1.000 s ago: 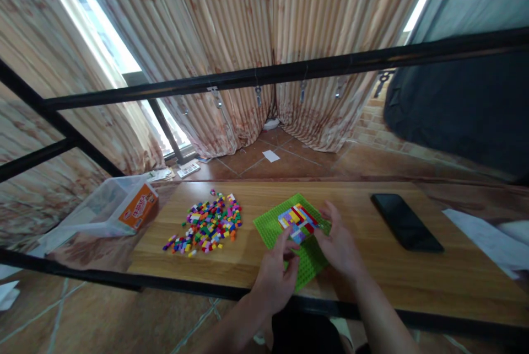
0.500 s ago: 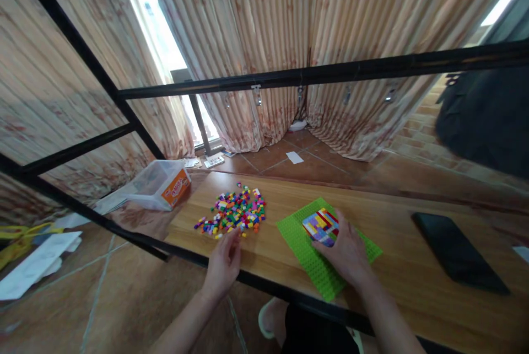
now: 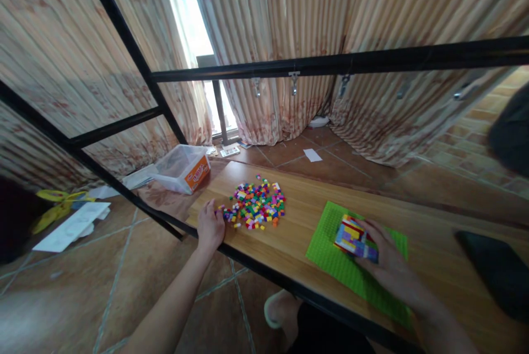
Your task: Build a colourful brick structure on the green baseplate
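Observation:
My right hand (image 3: 386,257) grips a small multicoloured block of toy bricks (image 3: 354,237), thumb at the near side and fingers along the far right. The block shows yellow, red, purple and light blue pieces, and it looks tilted over the green studded baseplate (image 3: 326,243); whether it touches the plate is hard to tell. At the left end of a pile of loose bricks (image 3: 258,205), my left hand (image 3: 210,225) rests with its fingers closed and curled by the table's edge. Anything within those fingers is hidden.
A clear plastic box (image 3: 177,169) with an orange label stands on the floor beyond the table's left end. On the right of the wooden table (image 3: 289,232) lies a dark phone-like slab (image 3: 491,266). A black metal bar (image 3: 264,71) crosses ahead.
My left hand has moved left along the pile to its left end. My right hand has tilted the brick block, which lay flatter on the baseplate before. The view has swung left.

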`<state>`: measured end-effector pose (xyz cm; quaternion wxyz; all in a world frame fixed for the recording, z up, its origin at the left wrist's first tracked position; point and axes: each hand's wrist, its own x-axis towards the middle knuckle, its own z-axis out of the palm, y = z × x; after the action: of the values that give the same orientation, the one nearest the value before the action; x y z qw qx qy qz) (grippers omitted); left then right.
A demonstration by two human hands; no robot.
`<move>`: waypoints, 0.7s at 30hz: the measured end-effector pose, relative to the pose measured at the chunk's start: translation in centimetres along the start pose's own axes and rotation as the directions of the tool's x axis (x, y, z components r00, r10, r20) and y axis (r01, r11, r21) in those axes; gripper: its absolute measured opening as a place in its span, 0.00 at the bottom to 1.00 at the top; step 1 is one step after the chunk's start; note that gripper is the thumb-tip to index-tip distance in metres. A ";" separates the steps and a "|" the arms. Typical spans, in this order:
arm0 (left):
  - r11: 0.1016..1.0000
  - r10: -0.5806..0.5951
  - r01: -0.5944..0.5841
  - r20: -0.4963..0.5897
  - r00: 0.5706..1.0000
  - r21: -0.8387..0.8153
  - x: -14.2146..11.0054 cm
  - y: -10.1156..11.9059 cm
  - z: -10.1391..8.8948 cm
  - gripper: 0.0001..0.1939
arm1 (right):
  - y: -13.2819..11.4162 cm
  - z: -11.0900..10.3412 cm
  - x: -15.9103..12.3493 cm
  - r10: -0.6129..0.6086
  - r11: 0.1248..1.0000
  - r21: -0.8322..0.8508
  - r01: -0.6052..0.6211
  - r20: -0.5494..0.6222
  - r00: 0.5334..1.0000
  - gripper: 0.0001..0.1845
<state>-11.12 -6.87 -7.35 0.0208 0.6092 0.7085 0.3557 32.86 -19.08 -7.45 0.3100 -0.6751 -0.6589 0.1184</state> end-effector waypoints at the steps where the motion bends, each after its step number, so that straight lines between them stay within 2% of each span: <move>1: 1.000 0.002 -0.002 0.003 1.000 0.004 0.3 0.1 0.4 0.22 | -0.3 0.3 0.1 -0.015 1.000 0.003 0.015 0.012 1.000 0.37; 8: 0.994 0.019 -0.017 0.013 1.000 -0.107 2.7 1.1 2.4 0.21 | -3.6 2.4 1.1 -0.107 0.994 0.034 0.105 0.050 0.993 0.38; 12: 0.986 0.061 -0.054 0.040 0.997 -0.161 2.8 1.9 3.2 0.20 | -5.4 3.6 1.4 -0.132 0.991 0.047 0.129 0.069 0.989 0.42; 21: 0.932 0.191 -0.142 0.119 0.974 -0.334 1.3 3.6 2.3 0.22 | -5.8 4.8 1.7 -0.117 0.993 0.005 0.117 0.055 0.992 0.40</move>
<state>-7.36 -4.57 -6.68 0.1430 0.6803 0.5827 0.4208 25.53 -16.58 -7.47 0.2988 -0.6315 -0.7055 0.1193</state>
